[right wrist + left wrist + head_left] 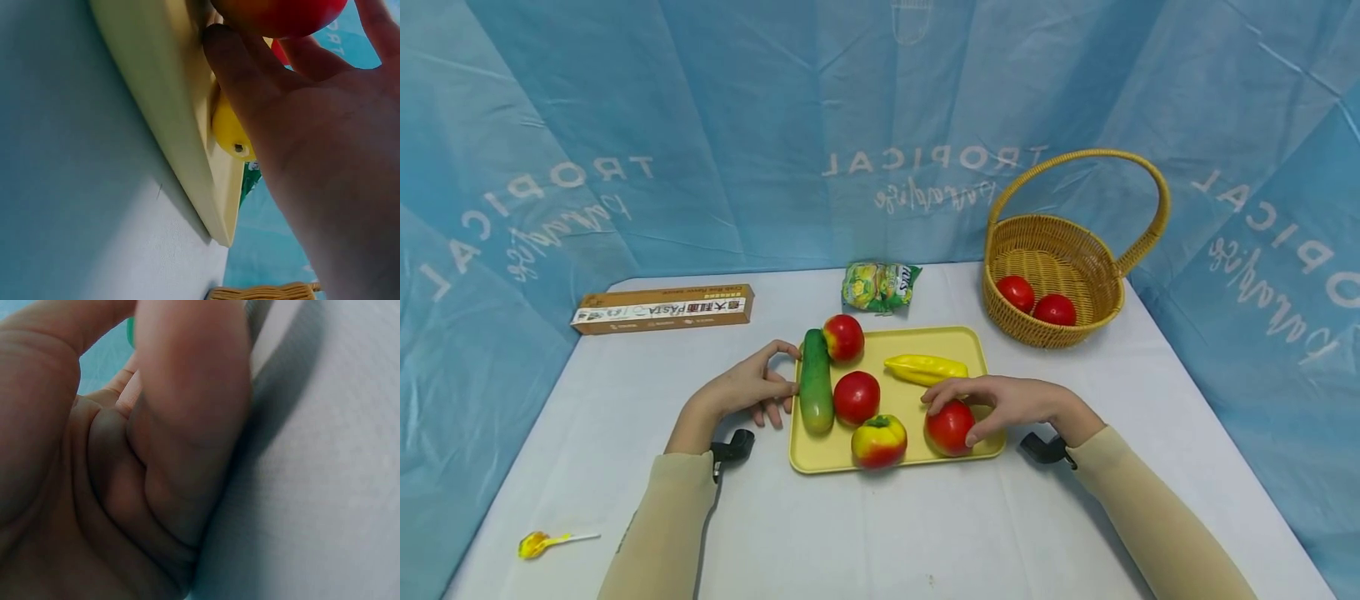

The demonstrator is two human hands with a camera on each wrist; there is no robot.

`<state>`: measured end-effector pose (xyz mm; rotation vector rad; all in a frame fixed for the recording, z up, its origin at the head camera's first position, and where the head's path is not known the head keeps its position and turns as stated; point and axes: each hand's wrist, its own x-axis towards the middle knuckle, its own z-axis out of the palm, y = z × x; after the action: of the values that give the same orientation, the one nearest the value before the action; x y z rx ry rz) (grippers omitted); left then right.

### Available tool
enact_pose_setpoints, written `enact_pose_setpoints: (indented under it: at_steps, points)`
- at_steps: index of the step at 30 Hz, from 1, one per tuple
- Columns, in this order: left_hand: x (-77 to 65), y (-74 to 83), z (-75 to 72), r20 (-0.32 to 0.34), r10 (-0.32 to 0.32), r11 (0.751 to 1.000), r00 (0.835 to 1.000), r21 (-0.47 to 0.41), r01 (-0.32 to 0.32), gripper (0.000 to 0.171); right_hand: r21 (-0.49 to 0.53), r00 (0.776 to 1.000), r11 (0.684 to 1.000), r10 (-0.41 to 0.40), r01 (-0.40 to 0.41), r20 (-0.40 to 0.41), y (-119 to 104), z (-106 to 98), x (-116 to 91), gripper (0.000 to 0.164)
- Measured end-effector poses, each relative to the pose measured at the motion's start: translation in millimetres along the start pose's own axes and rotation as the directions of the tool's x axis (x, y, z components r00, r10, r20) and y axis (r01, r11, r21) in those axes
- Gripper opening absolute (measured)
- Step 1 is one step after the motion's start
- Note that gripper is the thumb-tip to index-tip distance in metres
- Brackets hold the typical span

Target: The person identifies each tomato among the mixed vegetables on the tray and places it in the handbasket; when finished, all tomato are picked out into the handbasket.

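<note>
Tomato [949, 429], round and without a long axis, lies in the near right part of the yellow tray [917, 337] on the worktop [820, 542]. We find it directly below and leftward of the right grip [1011, 402], clearly the nearer one, whose fingers bend over it with the thumb at its near side, pinching it. We record the left grip [745, 387] well apart, thumb and forefinger spread beside the cucumber [816, 383]; contact there we cannot confirm.
</note>
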<state>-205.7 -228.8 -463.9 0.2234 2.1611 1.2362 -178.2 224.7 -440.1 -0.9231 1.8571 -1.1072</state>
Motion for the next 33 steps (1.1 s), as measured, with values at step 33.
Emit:
enact_pose_setpoints:
  at_steps: [33]
  points:
    - [4.3,-5.3,-0.9,0.006,0.013,1.000,1.000,-0.023,-0.013,0.059,-0.125,0.990,0.989,-0.089,0.075,-0.109,-36.4,-27.4,-7.4,0.044]
